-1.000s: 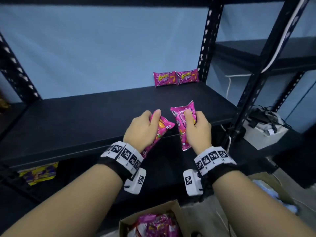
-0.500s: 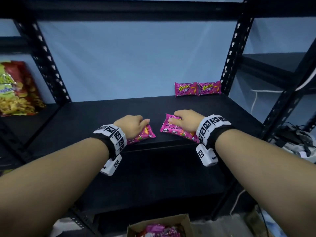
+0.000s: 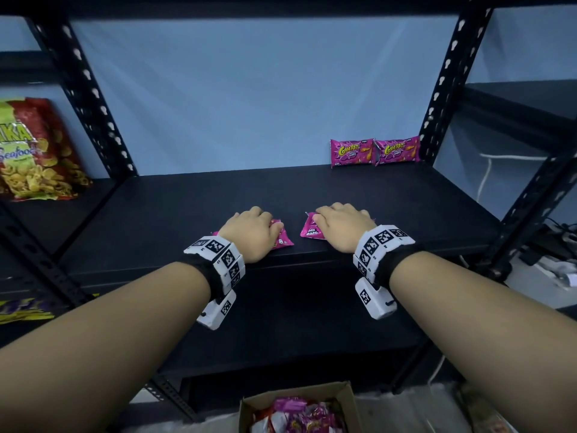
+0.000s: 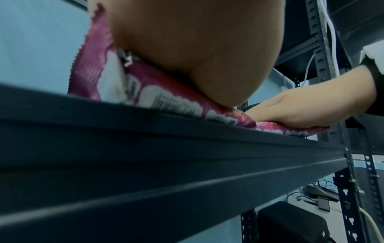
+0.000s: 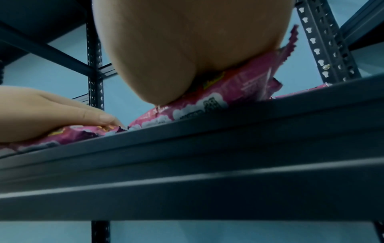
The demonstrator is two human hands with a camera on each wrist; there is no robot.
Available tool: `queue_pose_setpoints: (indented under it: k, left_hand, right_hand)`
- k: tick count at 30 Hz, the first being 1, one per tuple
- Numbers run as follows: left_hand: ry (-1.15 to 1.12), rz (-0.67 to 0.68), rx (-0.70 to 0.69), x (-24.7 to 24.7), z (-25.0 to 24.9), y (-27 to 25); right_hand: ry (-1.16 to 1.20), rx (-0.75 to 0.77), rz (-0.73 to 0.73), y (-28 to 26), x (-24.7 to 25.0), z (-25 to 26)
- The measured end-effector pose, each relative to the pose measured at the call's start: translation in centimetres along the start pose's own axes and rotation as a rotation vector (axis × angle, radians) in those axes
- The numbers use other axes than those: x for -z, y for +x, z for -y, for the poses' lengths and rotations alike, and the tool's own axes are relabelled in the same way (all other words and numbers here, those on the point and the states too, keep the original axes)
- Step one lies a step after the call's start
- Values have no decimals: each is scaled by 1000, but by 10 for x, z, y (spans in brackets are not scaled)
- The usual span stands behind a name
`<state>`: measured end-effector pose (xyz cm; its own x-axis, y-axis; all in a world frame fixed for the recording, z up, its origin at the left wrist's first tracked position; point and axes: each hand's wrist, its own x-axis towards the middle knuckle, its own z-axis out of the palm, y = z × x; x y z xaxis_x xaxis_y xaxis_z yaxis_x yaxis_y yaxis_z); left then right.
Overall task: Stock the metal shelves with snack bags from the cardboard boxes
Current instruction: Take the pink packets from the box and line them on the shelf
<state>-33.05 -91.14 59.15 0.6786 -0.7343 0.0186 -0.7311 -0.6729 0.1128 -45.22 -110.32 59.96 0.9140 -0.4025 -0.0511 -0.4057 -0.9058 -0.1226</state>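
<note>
My left hand (image 3: 253, 234) lies on top of a pink snack bag (image 3: 282, 240) near the front edge of the black metal shelf (image 3: 175, 214), fingers curled over it and gripping it. My right hand (image 3: 342, 228) does the same on a second pink bag (image 3: 310, 229) just beside the first, the two bags nearly corner to corner, the hands a little apart. At the back right corner of the shelf two more pink bags (image 3: 374, 151) stand upright side by side against the blue wall, next to the perforated upright post (image 3: 443, 79). On the neighbouring shelf to the left stands a large red and green chips bag (image 3: 34, 151). Below me the open cardboard box (image 3: 299, 410) holds more pink bags. White cables (image 3: 487, 170) hang behind the right post.
</note>
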Motion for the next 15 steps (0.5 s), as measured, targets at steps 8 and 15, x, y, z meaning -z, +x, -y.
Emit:
queue_pose_setpoints:
  k: [8,15]
  left_hand:
    - [9,143,-28,5,3,6]
    - [-177,168,4,44,11,6]
  right_hand:
    - [61,18,82,2,5,-1]
    - [136,70,142,1,40,-7]
